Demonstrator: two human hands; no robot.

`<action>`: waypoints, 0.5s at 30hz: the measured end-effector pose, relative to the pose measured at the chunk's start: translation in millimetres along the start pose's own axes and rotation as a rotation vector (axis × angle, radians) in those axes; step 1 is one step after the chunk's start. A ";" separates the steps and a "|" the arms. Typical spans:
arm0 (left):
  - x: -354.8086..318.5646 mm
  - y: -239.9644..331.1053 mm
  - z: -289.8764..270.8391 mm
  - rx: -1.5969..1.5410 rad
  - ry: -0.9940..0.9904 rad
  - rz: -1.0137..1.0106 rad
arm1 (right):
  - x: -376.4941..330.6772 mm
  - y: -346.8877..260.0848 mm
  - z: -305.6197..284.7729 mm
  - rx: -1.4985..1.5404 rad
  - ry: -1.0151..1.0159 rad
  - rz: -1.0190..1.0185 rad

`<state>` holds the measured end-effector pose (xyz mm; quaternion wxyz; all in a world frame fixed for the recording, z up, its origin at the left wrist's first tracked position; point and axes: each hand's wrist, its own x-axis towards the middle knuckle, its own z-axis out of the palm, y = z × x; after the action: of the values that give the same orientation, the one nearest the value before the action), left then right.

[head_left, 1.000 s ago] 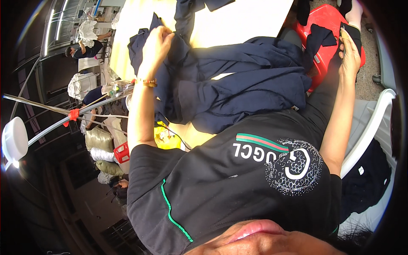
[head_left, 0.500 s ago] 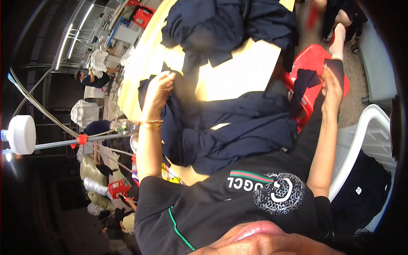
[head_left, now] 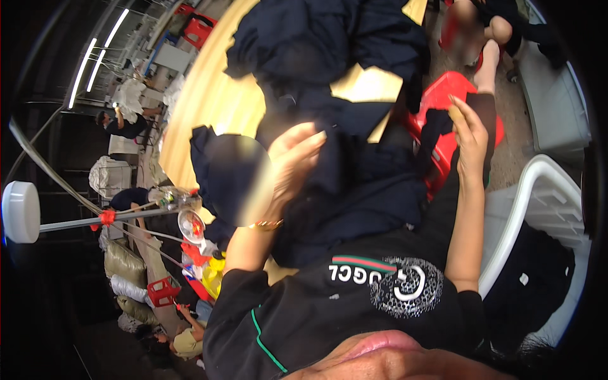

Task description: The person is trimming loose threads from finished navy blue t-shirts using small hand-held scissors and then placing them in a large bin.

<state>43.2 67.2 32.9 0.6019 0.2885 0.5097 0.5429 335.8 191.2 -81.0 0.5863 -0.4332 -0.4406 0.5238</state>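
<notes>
navy cloth [head_left: 373, 199]; long axis roughly left-right (crumpled); left hand [head_left: 293, 161] over it

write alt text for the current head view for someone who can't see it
A person's left hand is over dark navy cloth piled on a light wooden table; the right hand is near a red stool. A pale bin holding dark fabric stands at the right.
</notes>
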 end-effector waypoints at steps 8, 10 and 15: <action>31.6 -77.6 -0.8 -0.277 -0.035 0.019 | -21.5 -28.5 37.7 -0.275 -0.539 -0.230; 29.1 -84.2 1.8 -0.259 0.022 0.036 | -31.0 -35.9 47.7 -0.366 -0.633 -0.342; 20.3 -87.7 -0.7 -0.151 -0.011 0.042 | -47.2 -34.0 58.9 -0.455 -0.682 -0.393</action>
<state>71.9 64.9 -52.4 0.6132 0.2560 0.4579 0.5906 283.6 144.3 -37.1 0.3858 -0.2620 -0.7864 0.4052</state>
